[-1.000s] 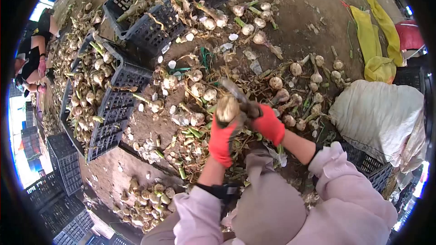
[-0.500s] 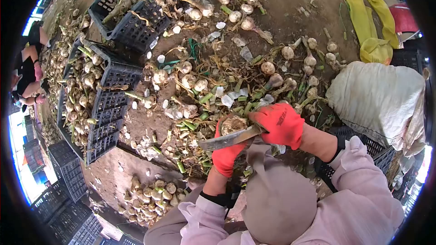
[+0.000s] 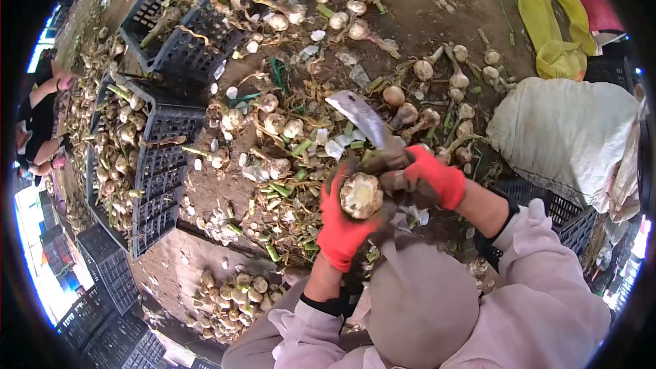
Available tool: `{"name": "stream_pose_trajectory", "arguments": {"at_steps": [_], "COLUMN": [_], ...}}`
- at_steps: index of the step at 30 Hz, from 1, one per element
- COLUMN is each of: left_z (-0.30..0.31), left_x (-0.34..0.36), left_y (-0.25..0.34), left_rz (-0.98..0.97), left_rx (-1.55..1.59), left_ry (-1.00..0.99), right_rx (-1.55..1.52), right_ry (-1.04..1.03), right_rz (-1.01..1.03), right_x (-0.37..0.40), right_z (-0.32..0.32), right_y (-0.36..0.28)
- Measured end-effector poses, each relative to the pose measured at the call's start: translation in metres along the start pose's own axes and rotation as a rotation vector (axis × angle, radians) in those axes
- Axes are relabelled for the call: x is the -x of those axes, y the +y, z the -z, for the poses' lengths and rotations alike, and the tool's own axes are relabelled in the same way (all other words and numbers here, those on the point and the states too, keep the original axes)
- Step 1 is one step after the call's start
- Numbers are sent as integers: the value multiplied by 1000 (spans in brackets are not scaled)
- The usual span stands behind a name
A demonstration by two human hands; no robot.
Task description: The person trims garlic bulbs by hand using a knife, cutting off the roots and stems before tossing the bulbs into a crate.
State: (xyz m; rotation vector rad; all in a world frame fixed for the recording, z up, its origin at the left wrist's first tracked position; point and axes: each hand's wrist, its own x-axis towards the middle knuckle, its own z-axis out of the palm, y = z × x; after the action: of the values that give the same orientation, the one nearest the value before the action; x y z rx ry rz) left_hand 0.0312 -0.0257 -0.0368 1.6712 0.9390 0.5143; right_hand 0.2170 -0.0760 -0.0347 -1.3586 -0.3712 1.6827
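A round, cream-and-brown garlic bulb sits in the left hand, just beside the right hand, its flat, pale face turned toward the camera and ringed with brown. The left hand, in a red and dark glove, curls around the bulb, while the right, gloved alike, is closed on the handle of a curved metal knife angled away from the body. Beyond lie dirt-streaked loose garlic bulbs, a black plastic lattice crate heaped with more on the left, and a white woven sack on the right.
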Motion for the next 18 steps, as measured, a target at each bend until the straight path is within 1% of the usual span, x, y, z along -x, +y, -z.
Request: {"name": "stream_pose_trajectory", "arguments": {"at_steps": [1, 4, 5, 8, 9, 12, 13, 16, 18], "left_z": [4, 11, 8, 5, 10, 23, 23, 20, 18], "left_x": [-4, -2, 2, 10, 7, 5, 6, 7, 8], "left_y": [7, 23, 5, -16, -14, 1, 4, 8, 8], "left_rz": [-80, 382, 229, 141, -87, -194, -215, -349, -400], "left_rx": [-386, -242, 67, 297, 26, -261, -340, -615, -652], "left_ry": [-15, -127, -82, -35, -68, -366, -454, -592, -610], "right_rx": [-115, 47, 31, 636, 587, 1119, 1195, 1352, 1379], "right_ry": [-65, 46, 49, -79, -139, -112, -125, -232, -265], "right_rz": [-23, 14, 75, 343, 306, 335, 307, 218, 161], "right_x": [-1, 4, 2, 11, 10, 5, 4, 0, -3], "right_z": [-3, -6, -5, -8, -1, 20, 22, 15, 14], "right_y": [4, -2, 8, -9, -9, -31, -32, -42, -42]}}
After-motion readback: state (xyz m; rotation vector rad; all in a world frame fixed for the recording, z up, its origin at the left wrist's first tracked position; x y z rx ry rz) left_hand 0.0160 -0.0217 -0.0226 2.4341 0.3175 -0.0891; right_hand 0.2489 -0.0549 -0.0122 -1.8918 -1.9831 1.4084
